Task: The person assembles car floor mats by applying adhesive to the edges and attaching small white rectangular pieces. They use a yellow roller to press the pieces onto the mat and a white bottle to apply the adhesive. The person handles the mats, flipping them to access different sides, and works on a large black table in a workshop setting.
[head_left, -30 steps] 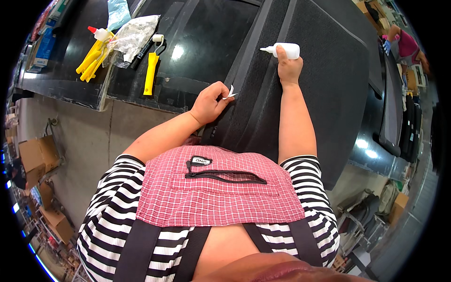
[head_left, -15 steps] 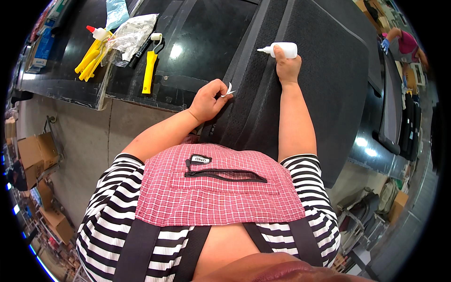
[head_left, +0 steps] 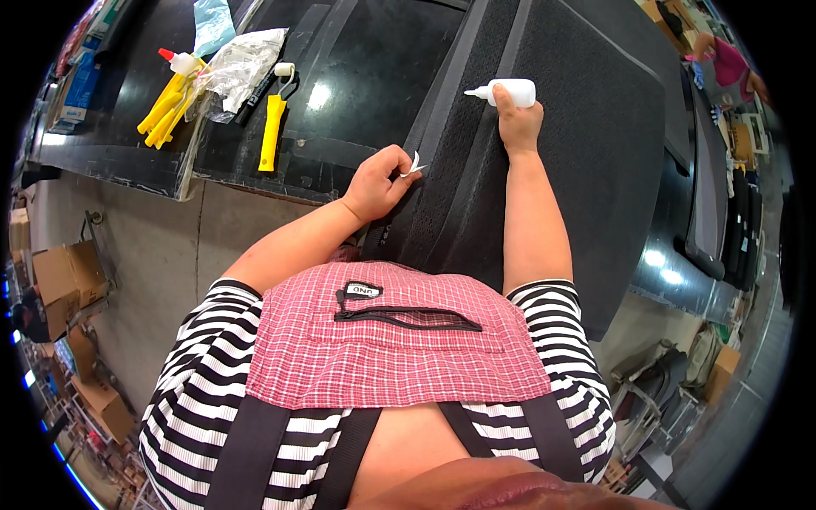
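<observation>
My right hand [head_left: 519, 127] is wrapped round a white squeeze bottle [head_left: 515, 92], which lies on its side in the air with its thin nozzle pointing left. Below it spreads a large black textured panel [head_left: 586, 161] with raised ridges. At the panel's left edge, my left hand [head_left: 379, 182] pinches a small white strip [head_left: 413, 166] between thumb and fingers. The strip looks curled and forked; its material I cannot make out. Nozzle and strip are well apart.
On the black table [head_left: 357, 76] at the left lie a yellow-handled roller [head_left: 272, 132], a black marker [head_left: 255, 100], crumpled clear plastic [head_left: 245, 64], yellow tools [head_left: 166, 106] and a red-capped bottle [head_left: 180, 62]. Another person [head_left: 733, 72] works at the far right. Cardboard boxes [head_left: 68, 280] stand at left.
My right hand and the bottle have shifted very slightly left and down. My left hand keeps its pinch on the strip. The other person's arm at the far right has moved.
</observation>
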The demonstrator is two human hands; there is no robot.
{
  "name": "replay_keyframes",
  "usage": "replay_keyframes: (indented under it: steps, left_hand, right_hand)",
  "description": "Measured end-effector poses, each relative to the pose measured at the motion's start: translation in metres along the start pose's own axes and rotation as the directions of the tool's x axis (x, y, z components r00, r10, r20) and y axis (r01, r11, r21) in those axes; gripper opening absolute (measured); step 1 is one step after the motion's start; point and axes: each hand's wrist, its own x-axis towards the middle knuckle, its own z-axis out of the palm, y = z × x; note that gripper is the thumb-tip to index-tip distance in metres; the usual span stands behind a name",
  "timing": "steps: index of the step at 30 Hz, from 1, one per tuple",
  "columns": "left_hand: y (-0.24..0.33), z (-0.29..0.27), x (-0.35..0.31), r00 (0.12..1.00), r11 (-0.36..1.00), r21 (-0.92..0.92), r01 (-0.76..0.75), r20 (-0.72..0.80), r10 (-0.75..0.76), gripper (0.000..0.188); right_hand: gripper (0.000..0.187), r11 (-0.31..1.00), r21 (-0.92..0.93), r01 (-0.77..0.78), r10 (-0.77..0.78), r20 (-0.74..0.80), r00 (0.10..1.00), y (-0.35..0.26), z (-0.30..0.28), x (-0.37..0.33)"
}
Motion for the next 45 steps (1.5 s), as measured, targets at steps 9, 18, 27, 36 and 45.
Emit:
replay_keyframes:
  steps: [9,18,27,36,45]
  left_hand:
    - [0.003,-0.001,0.001,1.0,1.0,-0.002,0.025,0.002,-0.025,0.018]
    - [0.001,0.0,0.001,1.0,1.0,0.005,0.006,-0.003,-0.006,0.018]
    - [0.0,0.001,0.001,1.0,1.0,0.004,-0.023,-0.021,0.023,0.017]
    - [0.0,0.001,0.001,1.0,1.0,0.006,0.013,-0.003,-0.013,0.018]
    - [-0.001,0.0,0.001,1.0,1.0,0.005,-0.006,-0.004,0.006,0.017]
  right_hand:
    - [0.035,0.997,0.071,0.01,-0.014,0.064,0.998,0.0,-0.003,-0.008]
    - [0.03,0.995,0.095,-0.01,0.003,0.073,0.997,-0.002,-0.006,-0.011]
    - [0.035,0.996,0.088,0.02,-0.005,-0.162,0.987,0.001,0.0,-0.006]
    - [0.036,1.0,0.004,0.004,-0.003,-0.168,0.986,0.002,0.0,-0.003]
    - [0.034,1.0,-0.024,-0.001,-0.003,-0.127,0.992,0.006,-0.003,-0.003]
